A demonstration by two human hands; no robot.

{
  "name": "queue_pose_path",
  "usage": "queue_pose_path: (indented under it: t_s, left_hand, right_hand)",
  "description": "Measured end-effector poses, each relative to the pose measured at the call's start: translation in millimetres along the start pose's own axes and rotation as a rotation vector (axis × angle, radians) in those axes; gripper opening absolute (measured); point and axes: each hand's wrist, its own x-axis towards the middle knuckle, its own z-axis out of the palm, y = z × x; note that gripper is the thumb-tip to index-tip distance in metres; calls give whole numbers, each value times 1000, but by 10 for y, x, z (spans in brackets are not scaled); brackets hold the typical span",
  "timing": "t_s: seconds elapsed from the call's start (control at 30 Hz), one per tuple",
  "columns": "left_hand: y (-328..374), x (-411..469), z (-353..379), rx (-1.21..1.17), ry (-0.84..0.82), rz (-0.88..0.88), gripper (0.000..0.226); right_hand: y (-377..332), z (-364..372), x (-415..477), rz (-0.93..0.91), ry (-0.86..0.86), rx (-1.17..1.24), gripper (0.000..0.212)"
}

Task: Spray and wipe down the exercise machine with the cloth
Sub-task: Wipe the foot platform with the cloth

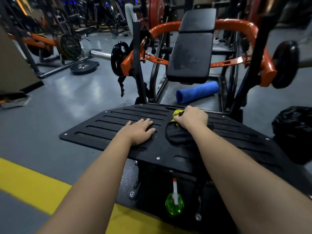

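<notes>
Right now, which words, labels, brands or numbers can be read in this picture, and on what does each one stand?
None can be read.
The weight plate lying on the floor bears pale marks, too blurred to read.
The footplate, cloth and spray bottle show no text.

Matt black ribbed footplate, glossy grey floor, translucent green plastic bottle.

Black slotted footplate, dark-and-yellow cloth lying on it
</notes>
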Motion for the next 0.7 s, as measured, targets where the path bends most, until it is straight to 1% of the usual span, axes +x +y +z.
queue_pose_path:
  t_s: [0.03,0.13,0.2,0.33,0.37,0.47,0.5,0.63,0.7]
  left_hand:
    - [3,-13,-9,0,-10,6,62]
    - [-2,-54,-21,7,-25,21,62]
    - [-25,-42,-42,2,-21,38,63]
    - [-70,-40,-19,-16,-35,91,63]
    - [-84,-46,-20,-23,-30,97,63]
    - [-94,-33,-48,-39,-14,112,63]
    - [-89,-15,-38,-42,-10,118,63]
    - [-79,27,5,-46,9,122,63]
    - [-89,32,9,-41,2,126,63]
  right_hand:
    - [14,-42,-83,17,-9,12,42]
    - [8,-202,-340,73,-29,50,53]
    - [-30,-277,-498,70,-42,0,55]
    - [-162,-414,-876,132,-65,-61,60]
    - [-229,-441,-963,143,-80,-71,60]
    - [-467,-520,-1141,145,-119,-142,49]
    - [-548,-544,-1188,155,-125,-159,48]
    - [-867,-556,-1429,160,-145,-178,59]
    - [-999,-517,-1552,147,-137,-170,56]
